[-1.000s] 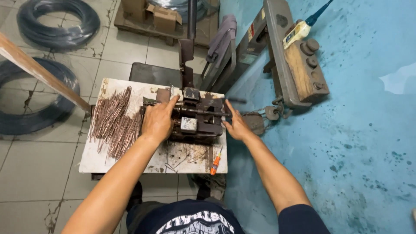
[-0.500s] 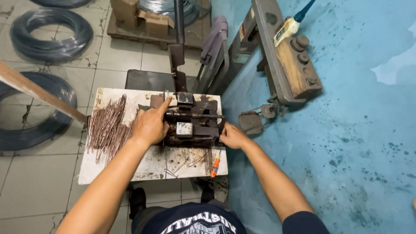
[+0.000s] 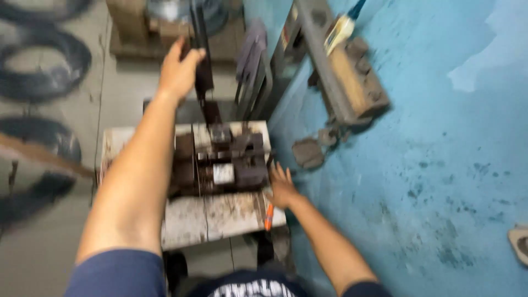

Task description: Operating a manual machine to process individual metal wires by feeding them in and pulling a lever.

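- Motion blur smeared everything I saw; my left arm hid part of the counter point(image 3: 220, 220).
- My left hand point(image 3: 179, 69) was clenched around the upright lever point(image 3: 201, 60).
- My right hand point(image 3: 281, 187) lay released, fingers spread, just right of the dark metal press point(image 3: 225, 162).

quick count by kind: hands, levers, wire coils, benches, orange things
hands: 2, left hand on the lever, right hand by the machine
lever: 1
wire coils: 4, blurred
bench: 1
orange tool: 1
total: 9
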